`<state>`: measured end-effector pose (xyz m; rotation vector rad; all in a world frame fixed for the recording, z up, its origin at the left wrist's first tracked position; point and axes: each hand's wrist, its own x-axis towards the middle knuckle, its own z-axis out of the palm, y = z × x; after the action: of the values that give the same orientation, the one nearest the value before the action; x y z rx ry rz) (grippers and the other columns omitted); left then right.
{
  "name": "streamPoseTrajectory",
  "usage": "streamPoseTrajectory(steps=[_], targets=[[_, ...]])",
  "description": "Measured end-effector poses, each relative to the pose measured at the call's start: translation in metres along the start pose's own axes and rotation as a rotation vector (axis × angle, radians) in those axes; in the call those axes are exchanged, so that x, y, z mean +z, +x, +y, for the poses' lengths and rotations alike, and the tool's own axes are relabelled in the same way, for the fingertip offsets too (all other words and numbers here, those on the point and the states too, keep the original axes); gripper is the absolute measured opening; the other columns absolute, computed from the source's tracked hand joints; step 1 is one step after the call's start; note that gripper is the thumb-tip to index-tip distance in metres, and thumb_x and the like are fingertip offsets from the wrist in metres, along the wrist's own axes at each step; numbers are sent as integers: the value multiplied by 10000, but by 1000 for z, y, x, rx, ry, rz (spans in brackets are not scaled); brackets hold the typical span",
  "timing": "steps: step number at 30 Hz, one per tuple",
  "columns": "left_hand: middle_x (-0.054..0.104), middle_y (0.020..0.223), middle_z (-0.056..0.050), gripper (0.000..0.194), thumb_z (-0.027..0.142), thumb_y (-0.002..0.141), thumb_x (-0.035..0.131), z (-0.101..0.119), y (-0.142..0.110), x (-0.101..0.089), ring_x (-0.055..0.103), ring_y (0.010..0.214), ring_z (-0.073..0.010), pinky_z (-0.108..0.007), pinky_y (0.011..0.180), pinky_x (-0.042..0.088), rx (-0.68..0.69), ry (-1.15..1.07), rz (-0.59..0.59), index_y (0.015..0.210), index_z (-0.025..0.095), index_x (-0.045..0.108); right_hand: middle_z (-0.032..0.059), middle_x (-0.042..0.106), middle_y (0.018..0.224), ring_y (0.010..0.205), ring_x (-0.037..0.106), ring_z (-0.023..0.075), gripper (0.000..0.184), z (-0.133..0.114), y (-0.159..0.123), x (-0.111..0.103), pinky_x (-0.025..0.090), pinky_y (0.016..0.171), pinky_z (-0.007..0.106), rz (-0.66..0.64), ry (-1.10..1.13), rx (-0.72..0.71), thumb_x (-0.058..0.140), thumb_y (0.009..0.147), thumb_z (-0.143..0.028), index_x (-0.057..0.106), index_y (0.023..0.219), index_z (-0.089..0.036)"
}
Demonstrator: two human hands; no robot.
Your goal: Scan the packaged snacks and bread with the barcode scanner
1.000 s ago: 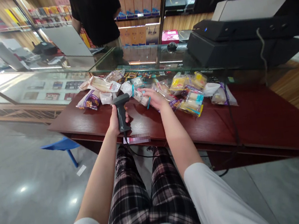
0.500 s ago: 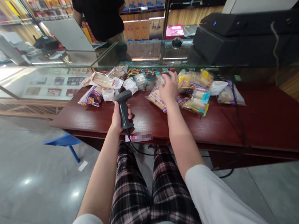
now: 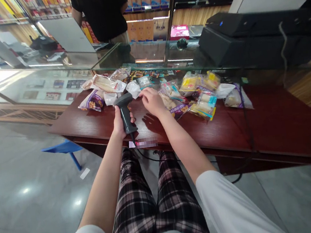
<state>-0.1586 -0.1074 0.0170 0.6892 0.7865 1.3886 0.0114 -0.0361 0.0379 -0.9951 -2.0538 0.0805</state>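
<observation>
My left hand [image 3: 119, 122] is wrapped around the handle of a dark grey barcode scanner [image 3: 127, 116], whose head points up and to the right over the table. My right hand [image 3: 152, 101] hovers just right of the scanner, fingers apart and holding nothing. A small white packet [image 3: 133, 89] lies by its fingertips; whether they touch it I cannot tell. Right of that hand, packaged breads with purple print [image 3: 178, 109] lie under a clear packet with a blue label [image 3: 171, 89]. Yellow packets [image 3: 190, 84] and another blue-labelled packet [image 3: 206, 102] are heaped farther right.
More wrapped snacks [image 3: 108, 83] and a purple bag [image 3: 92, 101] lie at the left of the dark red table [image 3: 277, 127]. Behind stands a glass display counter [image 3: 147, 54], with a person in black [image 3: 101, 12] beyond. The scanner's cable hangs off the front edge. A blue chair [image 3: 62, 147] stands left.
My right hand has come off the packets on the right and moved left, closer to the scanner. The blue-labelled packet it covered is now visible. My left hand still grips the scanner.
</observation>
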Motion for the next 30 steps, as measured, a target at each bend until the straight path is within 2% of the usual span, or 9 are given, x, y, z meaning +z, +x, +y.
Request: streamPoseTrajectory(steps=[3, 6, 12, 18, 25, 27, 30], targets=[[554, 561, -13, 668, 724, 902, 298, 0, 1, 0, 484, 391, -95, -233, 449, 420, 26, -24, 33, 858, 135, 609, 117, 614, 1104, 1046, 584, 235, 333, 3, -3, 16, 464, 967, 372, -97, 37, 121, 379, 868, -69, 650, 1042, -154], [545, 560, -9, 690, 726, 907, 254, 0, 3, -3, 473, 395, -88, -234, 472, 436, 43, -70, 34, 855, 136, 607, 131, 608, 1130, 1017, 599, 245, 383, 13, -5, 23, 473, 934, 375, -191, -27, 269, 366, 840, -27, 649, 1069, -145], [524, 563, 1, 707, 742, 897, 237, 3, -2, -5, 454, 403, -76, -221, 491, 447, 23, -112, 57, 844, 140, 603, 162, 636, 1114, 1079, 582, 293, 335, 36, -7, 16, 456, 951, 406, -229, -217, 406, 413, 835, -49, 683, 1011, -138], [495, 556, 8, 712, 709, 923, 186, 9, -6, -4, 434, 407, -65, -207, 492, 447, -17, -238, 102, 823, 134, 594, 165, 680, 1093, 1033, 619, 275, 351, 64, -10, -3, 465, 960, 397, -85, -162, 511, 395, 837, -72, 697, 1010, -119], [494, 573, 16, 675, 727, 904, 254, 10, -7, -6, 431, 417, -55, -192, 499, 454, -6, -312, 120, 817, 145, 585, 164, 709, 1037, 1011, 634, 283, 350, 84, -21, -18, 474, 961, 433, 35, -174, 607, 395, 823, -98, 719, 952, -135], [495, 568, 13, 682, 721, 911, 236, 11, -7, -6, 427, 411, -57, -195, 495, 450, -18, -306, 122, 815, 141, 583, 156, 704, 1054, 1014, 634, 277, 352, 83, -22, -18, 476, 963, 424, 22, -171, 581, 390, 831, -109, 712, 968, -143], [495, 565, 10, 691, 724, 910, 225, 11, -6, -5, 427, 408, -63, -202, 491, 449, -42, -294, 112, 817, 139, 582, 139, 696, 1070, 1016, 636, 251, 378, 75, -20, -11, 478, 968, 389, -4, -109, 459, 361, 849, -114, 684, 1043, -145]])
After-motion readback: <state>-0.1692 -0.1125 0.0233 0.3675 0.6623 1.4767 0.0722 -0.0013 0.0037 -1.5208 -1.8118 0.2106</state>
